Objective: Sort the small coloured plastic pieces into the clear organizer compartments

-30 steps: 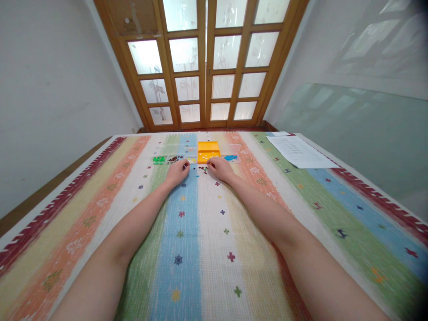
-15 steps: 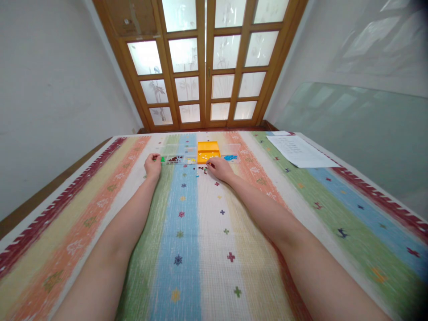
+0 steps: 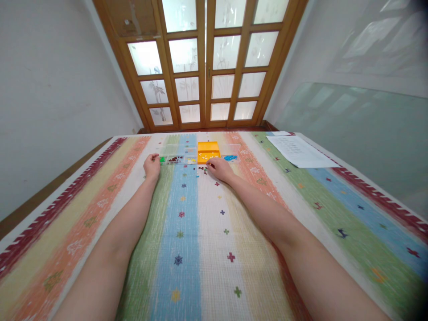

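Observation:
My left hand (image 3: pixel 152 167) is at the left end of the row of clear boxes, its fingers curled together beside the small green pieces (image 3: pixel 162 159). What it holds, if anything, is too small to tell. At the front edge of the yellow box (image 3: pixel 209 146), whose lid is raised, my right hand (image 3: pixel 220 169) is closed in a pinch. Something dark shows at its fingertips, too small to name. Just left of those fingers, small dark pieces (image 3: pixel 201 168) lie loose on the cloth. Pale pieces rest inside the yellow box.
Clear compartments hold dark brown pieces (image 3: pixel 174 159), yellow pieces (image 3: pixel 191 160) and blue pieces (image 3: pixel 230 158). A small blue piece (image 3: pixel 197 176) lies on the striped tablecloth (image 3: pixel 207 267). Farther right is a printed paper sheet (image 3: pixel 301 151). Wood-framed glass doors (image 3: pixel 203 67) stand beyond the table.
My left hand has shifted very slightly left, away from the green pieces. My right hand and the boxes look the same.

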Available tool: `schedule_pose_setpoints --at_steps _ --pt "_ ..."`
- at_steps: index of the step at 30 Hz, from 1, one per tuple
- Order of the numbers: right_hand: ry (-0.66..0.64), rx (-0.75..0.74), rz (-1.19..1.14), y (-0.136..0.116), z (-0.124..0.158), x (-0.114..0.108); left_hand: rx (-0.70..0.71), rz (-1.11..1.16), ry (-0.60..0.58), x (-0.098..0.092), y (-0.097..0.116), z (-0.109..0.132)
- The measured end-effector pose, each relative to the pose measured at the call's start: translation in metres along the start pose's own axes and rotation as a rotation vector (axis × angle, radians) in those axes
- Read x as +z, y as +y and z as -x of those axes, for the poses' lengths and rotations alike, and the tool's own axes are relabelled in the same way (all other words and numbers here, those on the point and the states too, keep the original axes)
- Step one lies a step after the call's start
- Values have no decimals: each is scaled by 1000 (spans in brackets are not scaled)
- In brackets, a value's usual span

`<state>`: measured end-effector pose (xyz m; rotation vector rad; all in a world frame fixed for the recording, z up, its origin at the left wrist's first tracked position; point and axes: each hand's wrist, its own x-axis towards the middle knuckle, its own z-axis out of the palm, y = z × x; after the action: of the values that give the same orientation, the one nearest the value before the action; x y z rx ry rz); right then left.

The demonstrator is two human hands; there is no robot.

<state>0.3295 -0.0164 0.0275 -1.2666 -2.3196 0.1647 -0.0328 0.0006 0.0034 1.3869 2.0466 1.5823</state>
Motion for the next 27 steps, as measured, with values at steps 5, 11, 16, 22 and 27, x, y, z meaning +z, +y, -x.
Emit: schedule_pose_setpoints --at_steps 5,11,16,22,27 --pt "-12 -121 -26 2 -1 4 152 -73 -144 4 21 17" --pt "-139 -283 -68 -14 1 4 355 -127 -368 13 37 37" --pt "-229 -362 -76 -26 3 -1 519 -218 -515 17 44 48" --pt "-222 -332 -54 -24 2 1 621 -274 -647 17 55 59" --pt "-90 -173 -69 -7 -2 3 725 -313 -716 20 64 68"
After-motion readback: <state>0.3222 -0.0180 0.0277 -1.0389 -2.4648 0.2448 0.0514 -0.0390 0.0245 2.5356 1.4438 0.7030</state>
